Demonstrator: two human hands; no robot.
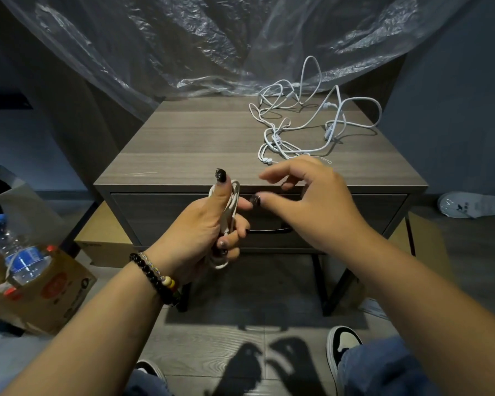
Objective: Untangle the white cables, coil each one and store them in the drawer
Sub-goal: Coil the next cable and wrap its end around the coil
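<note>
My left hand (209,224) grips a coiled white cable (232,207) in front of the nightstand, thumb up, with a loop of the coil showing below the fingers. My right hand (306,195) hovers just right of it, in front of the nightstand's front edge, fingers loosely curled and holding nothing. A tangle of white cables (303,121) lies on the right half of the nightstand top (183,144), beyond my right hand. The drawer (155,212) under the top is closed; its dark handle (272,230) shows below my right hand.
Clear plastic sheeting (212,44) hangs behind the nightstand. A cardboard box (55,292) with a water bottle (15,247) stands on the floor at left. A white slipper (469,205) lies at right. My shoes (343,347) are on the floor below.
</note>
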